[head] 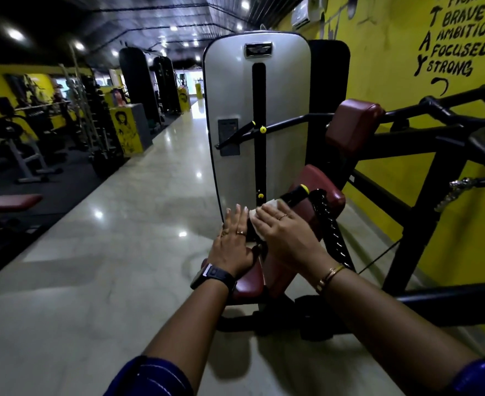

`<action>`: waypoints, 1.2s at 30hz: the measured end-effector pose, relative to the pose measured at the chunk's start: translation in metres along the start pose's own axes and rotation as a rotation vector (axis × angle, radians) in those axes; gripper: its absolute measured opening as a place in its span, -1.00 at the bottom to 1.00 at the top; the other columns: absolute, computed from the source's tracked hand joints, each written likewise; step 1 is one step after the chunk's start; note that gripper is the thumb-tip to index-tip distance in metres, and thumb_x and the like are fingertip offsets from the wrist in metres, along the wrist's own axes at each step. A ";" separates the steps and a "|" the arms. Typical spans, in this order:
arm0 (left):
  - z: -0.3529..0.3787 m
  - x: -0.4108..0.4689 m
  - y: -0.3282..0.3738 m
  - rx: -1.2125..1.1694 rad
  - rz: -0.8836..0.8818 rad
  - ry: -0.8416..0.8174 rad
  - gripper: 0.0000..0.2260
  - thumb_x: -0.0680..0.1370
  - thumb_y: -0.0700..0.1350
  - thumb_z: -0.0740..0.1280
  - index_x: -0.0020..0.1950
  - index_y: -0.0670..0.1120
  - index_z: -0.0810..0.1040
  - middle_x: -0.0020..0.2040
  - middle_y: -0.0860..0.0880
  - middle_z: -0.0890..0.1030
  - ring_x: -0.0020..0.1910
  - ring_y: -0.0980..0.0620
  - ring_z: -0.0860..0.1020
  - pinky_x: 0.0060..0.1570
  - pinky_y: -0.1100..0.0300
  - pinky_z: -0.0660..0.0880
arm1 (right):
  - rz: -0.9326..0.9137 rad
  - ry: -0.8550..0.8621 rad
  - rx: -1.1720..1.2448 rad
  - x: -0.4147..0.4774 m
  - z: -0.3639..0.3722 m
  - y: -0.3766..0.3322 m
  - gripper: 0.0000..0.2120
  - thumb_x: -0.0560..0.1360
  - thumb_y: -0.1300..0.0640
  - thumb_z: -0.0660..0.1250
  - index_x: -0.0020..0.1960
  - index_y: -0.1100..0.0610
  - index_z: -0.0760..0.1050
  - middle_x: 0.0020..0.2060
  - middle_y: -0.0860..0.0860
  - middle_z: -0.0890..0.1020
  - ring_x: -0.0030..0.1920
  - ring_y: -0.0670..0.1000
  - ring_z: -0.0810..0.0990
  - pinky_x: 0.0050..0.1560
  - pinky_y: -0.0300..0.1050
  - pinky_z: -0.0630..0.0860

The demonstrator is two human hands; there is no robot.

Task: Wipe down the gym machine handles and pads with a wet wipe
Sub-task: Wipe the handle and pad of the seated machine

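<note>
Both hands are working low at the near seat pad [249, 281]: right hand [285, 232] flat, fingers together, pressing the wipe [257, 218] against the lever [295, 195]; left hand [232, 241] spread, bracing. Far pad [352, 124] and right handles [441, 107] likely pending

sleeves [150, 378]: blue | watch [214, 277]: black, left | bangle [328, 277]: gold, right | left grip [232, 244]: rings [241, 232] | right grip [285, 234]: ring [283, 216]

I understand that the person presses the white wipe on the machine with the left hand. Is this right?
Not quite. In the head view the white wipe lies under the right hand, pressed on the machine. The left hand beside it holds no wipe.
</note>
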State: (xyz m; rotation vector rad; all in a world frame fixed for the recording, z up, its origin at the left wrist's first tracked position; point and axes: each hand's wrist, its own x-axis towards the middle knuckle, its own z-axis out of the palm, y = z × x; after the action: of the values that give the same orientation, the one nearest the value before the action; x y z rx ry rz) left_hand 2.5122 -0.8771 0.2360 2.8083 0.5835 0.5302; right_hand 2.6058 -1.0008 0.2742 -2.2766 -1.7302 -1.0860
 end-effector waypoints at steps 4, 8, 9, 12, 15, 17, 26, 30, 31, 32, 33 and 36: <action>0.004 0.000 -0.002 0.037 0.013 0.045 -0.19 0.56 0.06 0.28 0.57 -0.03 -0.23 0.60 -0.02 -0.18 0.49 0.07 -0.35 0.54 0.04 -0.07 | 0.162 0.008 -0.018 -0.002 -0.005 0.010 -0.51 0.42 0.16 0.03 0.18 0.23 0.60 0.13 0.17 0.64 0.20 0.12 0.60 0.31 0.15 0.39; 0.006 0.001 -0.001 0.083 0.020 0.027 -0.17 0.57 0.10 0.26 0.53 -0.05 -0.32 0.59 -0.03 -0.24 0.50 0.03 -0.36 0.54 0.04 -0.13 | 0.117 -0.079 -0.039 0.004 0.004 0.001 -0.47 0.43 0.14 0.00 0.24 0.27 0.55 0.19 0.24 0.59 0.26 0.20 0.54 0.35 0.17 0.29; 0.007 0.001 -0.001 0.120 0.019 0.017 -0.18 0.56 0.18 0.19 0.51 -0.05 -0.35 0.58 -0.02 -0.28 0.51 0.00 -0.37 0.54 0.05 -0.16 | 0.073 -0.086 -0.032 0.003 0.005 -0.002 -0.48 0.44 0.14 0.00 0.25 0.25 0.55 0.20 0.21 0.59 0.26 0.18 0.54 0.35 0.16 0.29; 0.011 0.001 -0.003 0.170 0.018 0.029 -0.18 0.38 0.37 -0.16 0.46 -0.03 -0.41 0.54 0.00 -0.34 0.49 0.00 -0.40 0.54 0.06 -0.21 | 0.018 -0.038 0.028 -0.003 0.001 0.005 -0.50 0.44 0.15 0.01 0.23 0.19 0.58 0.18 0.14 0.62 0.23 0.10 0.57 0.31 0.14 0.38; 0.014 0.000 -0.003 0.142 0.008 0.062 -0.20 0.35 0.35 -0.23 0.45 -0.03 -0.43 0.57 -0.03 -0.31 0.46 0.01 -0.44 0.54 0.06 -0.20 | 0.142 0.025 0.038 -0.005 0.000 0.023 -0.50 0.43 0.17 0.01 0.21 0.19 0.59 0.17 0.14 0.62 0.22 0.10 0.58 0.38 0.08 0.34; 0.013 -0.001 -0.003 0.112 0.002 0.093 -0.19 0.37 0.36 -0.24 0.45 -0.05 -0.45 0.54 -0.03 -0.35 0.44 0.03 -0.47 0.50 0.12 -0.25 | 0.196 0.010 0.027 -0.003 0.001 0.027 -0.50 0.45 0.18 -0.01 0.24 0.22 0.57 0.21 0.17 0.59 0.26 0.14 0.55 0.39 0.11 0.21; 0.022 0.005 -0.009 0.080 0.182 0.197 -0.21 0.52 0.19 0.00 0.50 -0.05 -0.46 0.56 -0.11 -0.21 0.50 0.13 -0.41 0.51 0.18 -0.23 | 0.106 0.004 0.017 -0.002 -0.001 0.013 -0.48 0.41 0.15 0.01 0.19 0.20 0.60 0.15 0.15 0.63 0.21 0.11 0.59 0.29 0.16 0.38; 0.017 0.005 -0.007 0.087 0.172 0.137 -0.25 0.47 0.26 -0.13 0.49 -0.10 -0.35 0.52 -0.02 -0.34 0.49 0.06 -0.41 0.50 0.22 -0.27 | 0.260 -0.027 -0.013 -0.001 -0.003 0.017 -0.48 0.42 0.17 -0.01 0.21 0.23 0.58 0.18 0.17 0.62 0.24 0.13 0.56 0.36 0.17 0.29; 0.016 0.004 -0.006 0.081 0.175 0.145 -0.25 0.47 0.24 -0.12 0.49 -0.10 -0.35 0.52 -0.02 -0.32 0.50 0.05 -0.38 0.50 0.21 -0.26 | 0.270 -0.045 -0.029 0.001 -0.002 0.016 -0.47 0.42 0.17 -0.02 0.22 0.25 0.56 0.20 0.20 0.60 0.27 0.16 0.54 0.37 0.18 0.25; 0.017 0.004 -0.006 0.073 0.177 0.144 -0.26 0.46 0.23 -0.11 0.49 -0.09 -0.35 0.53 -0.01 -0.31 0.50 0.05 -0.37 0.51 0.20 -0.24 | 0.261 -0.061 -0.041 0.002 0.000 0.014 -0.46 0.41 0.17 -0.03 0.23 0.27 0.55 0.20 0.22 0.59 0.28 0.18 0.53 0.36 0.17 0.23; 0.016 0.004 -0.006 0.066 0.177 0.137 -0.27 0.45 0.22 -0.11 0.48 -0.08 -0.35 0.53 -0.01 -0.30 0.49 0.05 -0.37 0.51 0.20 -0.22 | 0.238 -0.072 -0.047 0.002 0.002 0.012 -0.46 0.40 0.17 -0.03 0.23 0.27 0.55 0.20 0.24 0.58 0.27 0.19 0.53 0.35 0.16 0.22; 0.016 0.004 -0.006 0.054 0.174 0.121 -0.26 0.44 0.22 -0.12 0.48 -0.06 -0.36 0.53 0.02 -0.29 0.49 0.05 -0.37 0.53 0.17 -0.19 | 0.119 -0.009 -0.022 0.000 0.000 0.009 -0.53 0.42 0.19 0.06 0.20 0.26 0.58 0.16 0.21 0.62 0.22 0.15 0.58 0.33 0.14 0.26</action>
State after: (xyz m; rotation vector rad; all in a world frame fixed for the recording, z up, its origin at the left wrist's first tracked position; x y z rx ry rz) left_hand 2.5199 -0.8725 0.2208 2.9105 0.3826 0.7327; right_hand 2.6140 -1.0042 0.2767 -2.3670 -1.5702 -1.0784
